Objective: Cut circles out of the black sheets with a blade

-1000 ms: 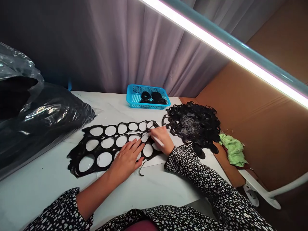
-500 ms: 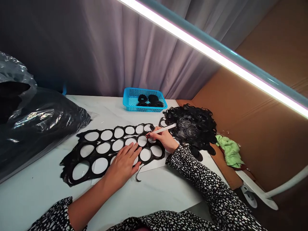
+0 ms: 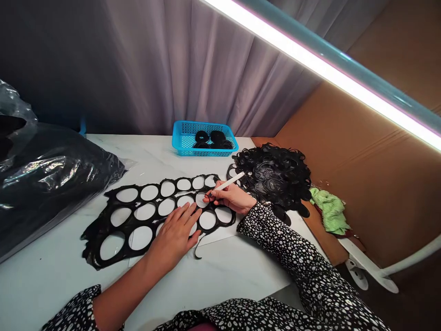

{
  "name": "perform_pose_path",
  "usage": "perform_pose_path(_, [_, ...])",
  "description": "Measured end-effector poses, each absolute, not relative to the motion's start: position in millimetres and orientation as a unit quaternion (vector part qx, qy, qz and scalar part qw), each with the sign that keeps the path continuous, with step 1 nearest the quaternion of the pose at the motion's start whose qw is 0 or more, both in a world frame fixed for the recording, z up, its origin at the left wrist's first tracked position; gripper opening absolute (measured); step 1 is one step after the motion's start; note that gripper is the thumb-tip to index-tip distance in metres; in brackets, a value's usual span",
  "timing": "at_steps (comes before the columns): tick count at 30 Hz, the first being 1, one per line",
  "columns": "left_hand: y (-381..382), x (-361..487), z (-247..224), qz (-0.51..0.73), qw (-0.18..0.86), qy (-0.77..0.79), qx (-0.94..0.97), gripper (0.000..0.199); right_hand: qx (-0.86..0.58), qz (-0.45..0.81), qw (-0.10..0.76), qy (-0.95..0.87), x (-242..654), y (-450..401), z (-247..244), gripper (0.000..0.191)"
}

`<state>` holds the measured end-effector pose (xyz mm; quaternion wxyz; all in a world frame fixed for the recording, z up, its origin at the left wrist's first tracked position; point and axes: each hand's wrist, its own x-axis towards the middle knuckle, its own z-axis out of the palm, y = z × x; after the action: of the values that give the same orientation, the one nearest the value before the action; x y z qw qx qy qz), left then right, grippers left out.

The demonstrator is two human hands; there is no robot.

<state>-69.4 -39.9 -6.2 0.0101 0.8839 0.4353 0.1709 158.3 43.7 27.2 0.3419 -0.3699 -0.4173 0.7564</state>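
Observation:
A black sheet (image 3: pixel 93 248) with several rows of round holes lies on the white table, over what looks like a pale sheet of paper. My left hand (image 3: pixel 177 232) rests flat on it, fingers stretched out and pressing its near right part. In my right hand (image 3: pixel 236 198) is a slim white pen-like tool (image 3: pixel 230 180), held like a pen near the upper right holes. Its tip is hidden by the fingers; something thin and dark shows at the fingertips. From the sheet's near edge hangs a thin black strand (image 3: pixel 196 252).
A blue basket (image 3: pixel 176 142) at the back holds several black rings (image 3: pixel 217 136). Right of the sheet is a heap of black curled scraps (image 3: pixel 279 177), with a green cloth (image 3: pixel 329 214) beyond. A plastic bag (image 3: pixel 58 174) fills the left side; a bright lamp (image 3: pixel 327 69) crosses overhead.
My right hand has shifted slightly down and left over the holes, with the white tool still in its grip. My left hand keeps its place; the view has moved a little.

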Motion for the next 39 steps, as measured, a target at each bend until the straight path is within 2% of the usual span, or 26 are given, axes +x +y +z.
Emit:
perform_pose_path(5, [-39.2, -69.5, -4.6, 0.167, 0.005, 0.435, 0.885, 0.044, -0.367, 0.770, 0.333, -0.402, 159.9, 44.7, 28.0, 0.036])
perform_pose_path(9, [-39.1, -71.0, -3.4, 0.160, 0.006, 0.437, 0.885, 0.045, -0.337, 0.795, 0.256, -0.434, 163.6, 47.5, 33.5, 0.036])
perform_pose_path(11, [-38.7, -71.8, -3.5, 0.162, 0.010, 0.438, 0.884, 0.046, -0.316, 0.805, 0.246, -0.437, 167.0, 53.5, 37.3, 0.035])
perform_pose_path(13, [-38.2, -72.3, -4.6, 0.166, 0.011, 0.438, 0.883, 0.046, -0.323, 0.795, 0.301, -0.417, 173.3, 63.9, 41.1, 0.034])
perform_pose_path(17, [-37.4, -73.1, -8.9, 0.167, 0.009, 0.440, 0.882, 0.046, -0.392, 0.728, 0.468, -0.311, 194.9, 86.3, 48.3, 0.022])
perform_pose_path(20, [-36.3, -72.8, -6.5, 0.179, 0.036, 0.439, 0.880, 0.044, -0.400, 0.684, 0.554, -0.255, 206.4, 83.2, 54.7, 0.020])
perform_pose_path(23, [-34.6, -69.4, 13.0, 0.230, 0.100, 0.447, 0.859, 0.042, -0.371, 0.693, 0.545, -0.291, 201.3, 54.6, 63.8, 0.020])
perform_pose_path(27, [-37.3, -59.0, 63.5, 0.308, 0.253, 0.457, 0.795, 0.040, -0.292, 0.789, 0.419, -0.341, 180.3, -0.8, 81.1, 0.021])
perform_pose_path(29, [-41.3, -52.5, 86.5, 0.328, 0.346, 0.444, 0.759, 0.039, -0.240, 0.821, 0.390, -0.340, 173.1, -24.1, 90.4, 0.022])
perform_pose_path(35, [-53.2, -38.6, 106.1, 0.315, 0.570, 0.357, 0.670, 0.050, -0.155, 0.840, 0.391, -0.343, 173.5, -58.5, 105.4, 0.028])
perform_pose_path(39, [-55.1, -34.9, 104.6, 0.309, 0.646, 0.317, 0.622, 0.050, -0.133, 0.840, 0.389, -0.354, 175.9, -65.4, 107.4, 0.029])
